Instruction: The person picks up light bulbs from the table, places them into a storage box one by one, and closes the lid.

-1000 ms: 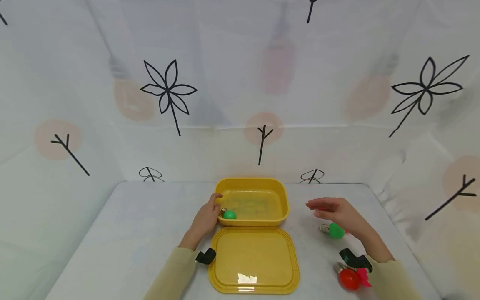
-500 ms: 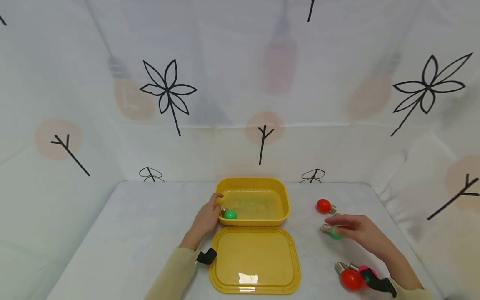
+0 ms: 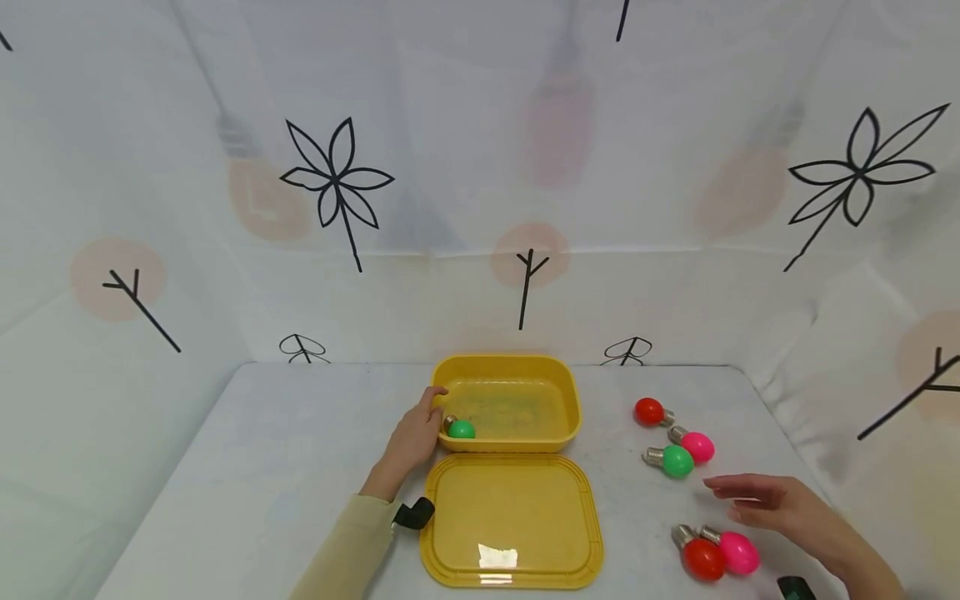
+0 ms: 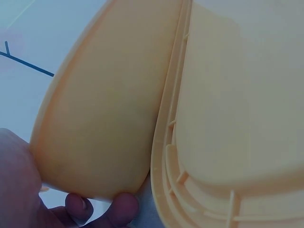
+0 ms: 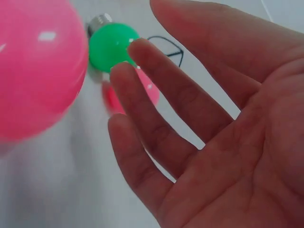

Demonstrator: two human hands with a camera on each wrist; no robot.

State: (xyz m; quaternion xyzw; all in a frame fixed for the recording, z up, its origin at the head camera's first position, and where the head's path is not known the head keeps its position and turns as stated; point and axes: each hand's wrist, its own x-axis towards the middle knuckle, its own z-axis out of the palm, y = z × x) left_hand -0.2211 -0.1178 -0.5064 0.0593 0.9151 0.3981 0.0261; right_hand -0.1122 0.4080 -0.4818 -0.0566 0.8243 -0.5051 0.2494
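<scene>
My left hand (image 3: 411,435) grips the left wall of the yellow plastic box (image 3: 567,429), fingers hooked over its rim. In the left wrist view, the same hand (image 4: 21,185) is at the corner of the box (image 4: 102,109). A green light bulb (image 3: 461,428) lies inside, by the front left corner. My right hand (image 3: 787,510) hovers right of the loose bulbs, holding nothing. Nearest to it are a pink bulb (image 3: 739,553), a red bulb (image 3: 703,560) and a green bulb (image 3: 678,462). In the right wrist view, the hand's fingers (image 5: 156,102) are spread and slightly bent.
The yellow lid (image 3: 512,521) lies flat just in front of the box. Behind the green bulb are another pink bulb (image 3: 698,447) and another red bulb (image 3: 648,412). Patterned white cloth (image 3: 420,308) walls in the white table (image 3: 300,467) at the back and sides.
My right hand has moved right and toward me, away from the far red bulb and past the green one, uncovering the loose bulbs. My left hand has stayed on the box.
</scene>
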